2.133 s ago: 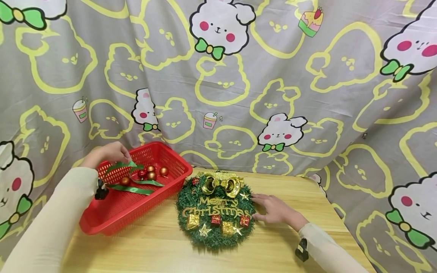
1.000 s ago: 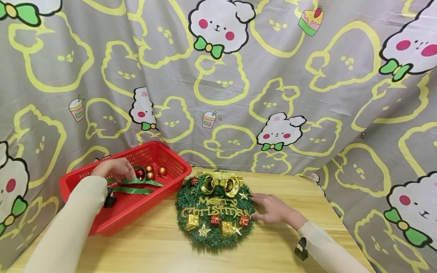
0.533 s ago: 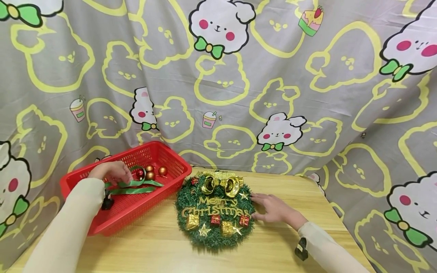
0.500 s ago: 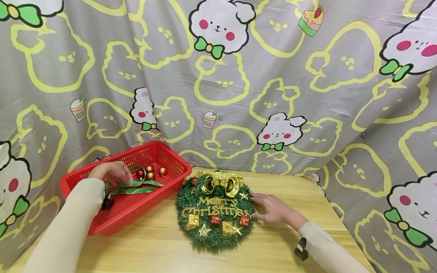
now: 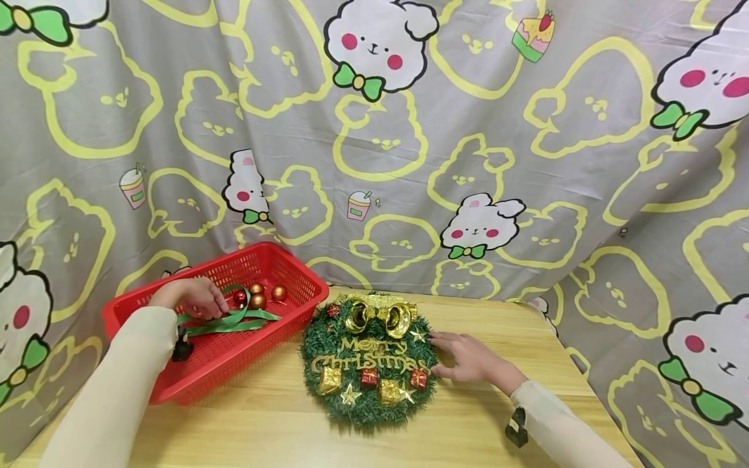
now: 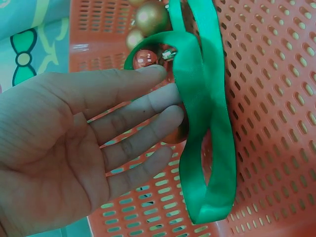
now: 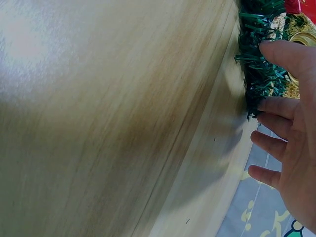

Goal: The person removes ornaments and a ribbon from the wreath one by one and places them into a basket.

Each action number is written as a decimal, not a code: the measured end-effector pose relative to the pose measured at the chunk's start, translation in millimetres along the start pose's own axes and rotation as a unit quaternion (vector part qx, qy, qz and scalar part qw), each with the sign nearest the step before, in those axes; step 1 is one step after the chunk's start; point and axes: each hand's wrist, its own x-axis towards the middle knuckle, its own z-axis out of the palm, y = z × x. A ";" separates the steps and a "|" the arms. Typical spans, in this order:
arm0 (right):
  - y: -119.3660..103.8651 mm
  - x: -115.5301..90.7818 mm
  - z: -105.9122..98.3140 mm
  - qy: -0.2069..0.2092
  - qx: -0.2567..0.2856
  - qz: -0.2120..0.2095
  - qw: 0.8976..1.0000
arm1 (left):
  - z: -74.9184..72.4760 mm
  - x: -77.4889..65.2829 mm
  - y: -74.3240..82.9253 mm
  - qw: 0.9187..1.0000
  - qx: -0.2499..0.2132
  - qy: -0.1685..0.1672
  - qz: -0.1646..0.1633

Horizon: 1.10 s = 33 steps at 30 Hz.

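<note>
My left hand (image 5: 201,299) is inside the red plastic basket (image 5: 246,357) at the left. In the left wrist view its fingers are straight, palm showing, with the tips right at a looped green ribbon (image 6: 195,108). A shiny red ball (image 6: 144,59) peeks out behind the thumb tip. On the table lies a green tinsel wreath (image 5: 374,413) with a gold "Merry Christmas" sign (image 5: 368,356), gold bells, stars and small gift boxes. My right hand (image 5: 468,357) rests at the wreath's right edge, fingers spread and thumb tip against the tinsel, as the right wrist view shows.
Several copper-coloured balls (image 5: 279,293) lie at the basket's far end. A grey patterned curtain (image 5: 386,149) hangs close behind the wooden table (image 5: 281,416). Each wrist wears a small black device (image 5: 517,428).
From above the basket's far side, my left hand has come down into it with the green ribbon, then let go. The basket's left end has swung back. The right hand stays put.
</note>
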 end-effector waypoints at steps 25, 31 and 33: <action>-1.1 1.5 -9.5 0.011 0.002 -0.008 1.000 | -7.7 -2.0 16.8 0.996 -0.040 0.051 0.067; -2.2 0.7 -5.4 -0.002 0.010 -0.003 1.000 | -6.2 3.9 17.1 0.993 -0.035 0.065 0.091; -3.2 0.6 -5.8 -0.003 0.011 -0.003 1.000 | -5.1 5.8 18.5 0.991 -0.020 0.081 0.102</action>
